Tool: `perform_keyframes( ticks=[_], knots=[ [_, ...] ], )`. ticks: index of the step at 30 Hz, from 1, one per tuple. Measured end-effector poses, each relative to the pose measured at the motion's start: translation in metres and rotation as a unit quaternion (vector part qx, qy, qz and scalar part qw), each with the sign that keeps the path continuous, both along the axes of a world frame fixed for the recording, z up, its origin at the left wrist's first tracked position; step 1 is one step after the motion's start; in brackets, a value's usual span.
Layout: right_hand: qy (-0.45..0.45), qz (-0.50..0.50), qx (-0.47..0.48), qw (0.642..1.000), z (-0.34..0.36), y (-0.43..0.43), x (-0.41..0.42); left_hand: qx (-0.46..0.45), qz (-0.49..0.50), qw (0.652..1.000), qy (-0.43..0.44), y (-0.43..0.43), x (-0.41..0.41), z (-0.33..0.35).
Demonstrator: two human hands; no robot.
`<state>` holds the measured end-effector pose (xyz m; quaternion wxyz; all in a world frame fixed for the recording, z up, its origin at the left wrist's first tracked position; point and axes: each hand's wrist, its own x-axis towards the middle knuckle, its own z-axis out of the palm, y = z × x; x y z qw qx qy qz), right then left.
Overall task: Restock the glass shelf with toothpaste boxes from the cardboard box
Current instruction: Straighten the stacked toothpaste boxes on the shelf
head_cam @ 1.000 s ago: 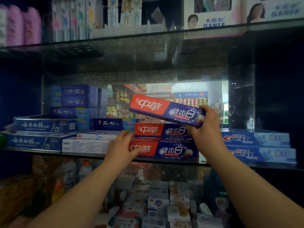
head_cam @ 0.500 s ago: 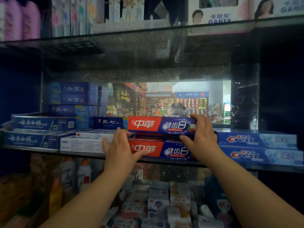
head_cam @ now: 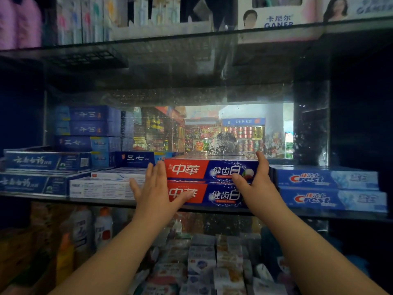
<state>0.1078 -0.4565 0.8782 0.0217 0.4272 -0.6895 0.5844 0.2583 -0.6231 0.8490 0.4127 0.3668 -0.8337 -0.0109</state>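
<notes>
— Where do we have the top box (head_cam: 209, 170)?
— On the red-and-blue stack at the front edge of the glass shelf (head_cam: 106, 201). Our left hand (head_cam: 155, 188) lies spread flat against the stack's left end; our right hand (head_cam: 254, 179) cups the top box's right end, fingers over its top, thumb on its face.
— Room around it?
— Tight: Crest boxes (head_cam: 327, 189) just beside on the right, white boxes (head_cam: 104, 186) on the left, open space above.

Retail shop: glass shelf (head_cam: 148, 202) stocked with stacked Crest toothpaste boxes (head_cam: 327, 179), GANER display carton (head_cam: 278, 20) above, stocked aisles (head_cam: 212, 133) visible through rear glass.
</notes>
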Motion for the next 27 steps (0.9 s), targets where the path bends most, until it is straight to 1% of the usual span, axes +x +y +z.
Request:
perform_keyframes(
  ticks=[3, 6, 9, 14, 21, 27],
  knots=[
    [-0.012, 0.029, 0.007, 0.999, 0.003, 0.002, -0.001, -0.007, -0.007, 1.000, -0.021, 0.004, -0.006, -0.002],
    [-0.015, 0.051, 0.028, 0.998, 0.006, 0.005, -0.003, 0.003, -0.007, 1.000, -0.018, 0.004, -0.008, -0.001],
    [-0.012, 0.052, 0.035, 0.998, 0.009, 0.006, -0.003, 0.005, -0.018, 1.000, -0.002, 0.004, -0.008, -0.002],
    [-0.025, 0.057, 0.030, 0.998, 0.009, 0.007, -0.003, 0.016, -0.032, 0.999, 0.021, 0.006, -0.007, -0.004],
    [-0.032, 0.057, 0.013, 0.998, 0.007, 0.006, -0.007, 0.064, -0.044, 0.995, 0.058, 0.011, -0.004, -0.003],
    [-0.022, 0.065, -0.004, 0.998, 0.002, 0.005, -0.008, 0.091, -0.033, 0.994, 0.055, 0.013, -0.006, -0.001]
  ],
)
